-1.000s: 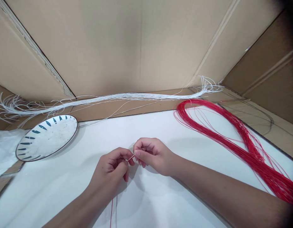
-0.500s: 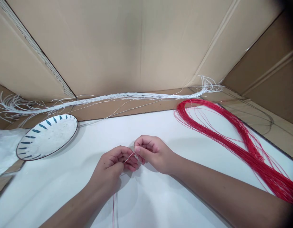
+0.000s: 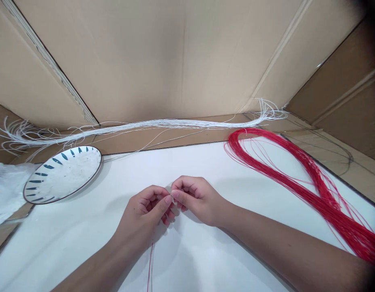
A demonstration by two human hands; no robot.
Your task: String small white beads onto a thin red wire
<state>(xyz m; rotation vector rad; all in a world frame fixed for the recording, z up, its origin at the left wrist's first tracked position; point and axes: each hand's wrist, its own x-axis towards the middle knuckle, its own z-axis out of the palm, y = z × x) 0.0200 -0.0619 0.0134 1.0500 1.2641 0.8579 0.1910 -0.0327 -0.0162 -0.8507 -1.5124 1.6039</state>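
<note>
My left hand [image 3: 149, 207] and my right hand [image 3: 198, 199] meet above the middle of the white tabletop, thumbs almost touching. Each is closed in a pinch on a thin cord, of which only a tiny pale bit shows between the fingertips. Below my left hand a thin red cord [image 3: 149, 265] hangs toward the front edge, with a fainter pale line beside it. My fingers hide how the cords join or cross.
A looped bundle of red cords [image 3: 275, 178] lies on the right. Along the back stretches a bundle of white cords [image 3: 175, 123], before a cardboard wall [image 3: 151, 61]. An oval plate [image 3: 65, 174] and a crumpled clear plastic bag [image 3: 6, 190] are at left.
My left thumb has slid up to my right fingertips, covering the stretch of cord that showed between the hands. The hanging red cord has shifted slightly right.
</note>
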